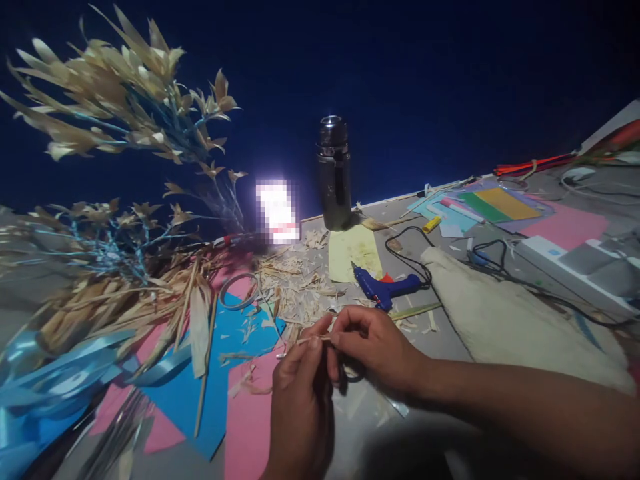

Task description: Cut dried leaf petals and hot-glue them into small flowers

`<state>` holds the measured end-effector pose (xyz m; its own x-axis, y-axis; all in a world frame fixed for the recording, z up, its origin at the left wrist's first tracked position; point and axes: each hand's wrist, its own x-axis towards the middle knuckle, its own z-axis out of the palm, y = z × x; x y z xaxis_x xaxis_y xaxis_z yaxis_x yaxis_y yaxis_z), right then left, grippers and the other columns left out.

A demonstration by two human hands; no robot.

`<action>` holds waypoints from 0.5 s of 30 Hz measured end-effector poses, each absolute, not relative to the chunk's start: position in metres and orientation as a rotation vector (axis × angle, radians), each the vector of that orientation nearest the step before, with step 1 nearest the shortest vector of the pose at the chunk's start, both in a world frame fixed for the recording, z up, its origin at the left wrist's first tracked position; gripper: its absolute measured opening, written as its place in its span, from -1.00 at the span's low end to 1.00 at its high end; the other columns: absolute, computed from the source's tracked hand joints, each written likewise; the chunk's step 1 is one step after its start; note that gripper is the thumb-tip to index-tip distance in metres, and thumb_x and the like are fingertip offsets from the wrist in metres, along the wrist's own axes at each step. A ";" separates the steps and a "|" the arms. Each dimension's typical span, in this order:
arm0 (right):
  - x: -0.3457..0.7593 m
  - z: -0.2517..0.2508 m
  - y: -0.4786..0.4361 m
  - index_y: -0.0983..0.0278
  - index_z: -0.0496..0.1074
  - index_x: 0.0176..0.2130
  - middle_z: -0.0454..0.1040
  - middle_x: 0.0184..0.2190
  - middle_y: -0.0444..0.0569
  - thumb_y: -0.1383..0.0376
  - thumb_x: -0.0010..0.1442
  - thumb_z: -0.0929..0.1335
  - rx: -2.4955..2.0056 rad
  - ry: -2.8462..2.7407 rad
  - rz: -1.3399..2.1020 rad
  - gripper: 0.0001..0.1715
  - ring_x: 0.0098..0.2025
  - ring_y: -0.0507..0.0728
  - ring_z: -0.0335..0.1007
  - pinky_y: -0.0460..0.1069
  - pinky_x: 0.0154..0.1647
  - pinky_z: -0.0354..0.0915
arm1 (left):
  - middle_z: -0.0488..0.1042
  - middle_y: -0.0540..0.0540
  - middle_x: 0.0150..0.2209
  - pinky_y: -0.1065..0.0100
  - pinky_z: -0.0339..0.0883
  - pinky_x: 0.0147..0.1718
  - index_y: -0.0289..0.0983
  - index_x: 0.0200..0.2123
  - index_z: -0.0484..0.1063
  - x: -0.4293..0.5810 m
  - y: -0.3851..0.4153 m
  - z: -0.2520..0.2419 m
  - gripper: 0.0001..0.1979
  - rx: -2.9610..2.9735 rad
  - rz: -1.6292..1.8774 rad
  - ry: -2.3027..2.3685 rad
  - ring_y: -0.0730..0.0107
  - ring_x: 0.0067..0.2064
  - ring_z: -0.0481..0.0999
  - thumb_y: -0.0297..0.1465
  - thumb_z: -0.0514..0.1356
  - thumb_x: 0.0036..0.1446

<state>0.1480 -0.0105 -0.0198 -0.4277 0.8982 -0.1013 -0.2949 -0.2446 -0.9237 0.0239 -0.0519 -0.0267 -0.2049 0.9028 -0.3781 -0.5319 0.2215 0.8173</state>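
My left hand and my right hand meet at the front middle of the table. Between their fingertips is a thin pale strip, which looks like dried husk. Both hands are closed in a pinch on it, and the fingers cover much of it. A dark loop shows under my right hand; its kind is hidden. Just beyond the hands lies a blue glue gun, its nozzle pointing to the far left. Husk scraps are scattered around it.
Husk flowers on blue stems rise at the left, above dried husks and blue ribbon. A dark flask stands upright at the back. Rightward are a pale cloth, a power strip with cords and coloured paper.
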 end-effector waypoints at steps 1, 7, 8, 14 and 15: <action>0.148 -0.019 -0.010 0.23 0.33 -0.42 0.50 -0.63 -0.15 0.21 0.15 0.42 -0.851 -1.143 1.781 -0.78 -0.60 0.04 0.38 -0.08 -0.54 0.24 | 0.57 -0.12 -0.33 0.42 0.42 -0.31 -0.31 -0.34 0.66 0.024 -0.052 -0.025 -0.76 0.414 1.382 1.145 0.34 -0.26 0.53 -0.24 0.47 0.02; 0.151 -0.021 -0.008 0.28 0.41 -0.44 0.39 -0.58 -0.18 0.23 0.08 0.43 -1.056 -1.239 1.624 -0.82 -0.54 0.00 0.26 -0.09 -0.51 0.14 | 0.36 0.05 -0.53 0.53 0.29 -0.51 -0.31 -0.21 0.64 0.020 -0.046 -0.021 -0.73 0.193 1.404 1.013 0.56 -0.51 0.30 -0.40 0.48 -0.03; 0.152 -0.021 -0.009 0.29 0.42 -0.44 0.37 -0.57 -0.19 0.24 0.07 0.43 -1.078 -1.255 1.600 -0.83 -0.53 -0.01 0.23 -0.09 -0.51 0.12 | 0.36 0.04 -0.51 0.53 0.26 -0.55 -0.33 -0.27 0.63 0.019 -0.044 -0.022 -0.76 0.156 1.390 0.974 0.59 -0.53 0.27 -0.43 0.49 -0.06; 0.152 -0.021 -0.010 0.28 0.42 -0.43 0.40 -0.55 -0.19 0.24 0.04 0.43 -1.072 -1.245 1.643 -0.84 -0.54 -0.02 0.23 -0.10 -0.53 0.09 | 0.21 0.13 -0.59 0.55 0.18 -0.63 -0.38 -0.48 0.53 0.014 -0.038 -0.023 -0.74 0.053 1.314 0.811 0.65 -0.57 0.16 -0.49 0.55 -0.17; 0.151 -0.021 -0.011 0.28 0.42 -0.42 0.42 -0.56 -0.18 0.23 0.04 0.44 -1.064 -1.235 1.667 -0.83 -0.54 0.00 0.27 -0.09 -0.53 0.09 | 0.20 0.14 -0.59 0.55 0.18 -0.63 -0.37 -0.50 0.50 0.014 -0.038 -0.022 -0.71 0.056 1.317 0.805 0.65 -0.57 0.16 -0.49 0.56 -0.19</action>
<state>0.1515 -0.0105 -0.0208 -0.3379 0.9261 -0.1677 -0.1091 -0.2156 -0.9704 0.0143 -0.0381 -0.0219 0.0280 0.8710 -0.4905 -0.8339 0.2909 0.4690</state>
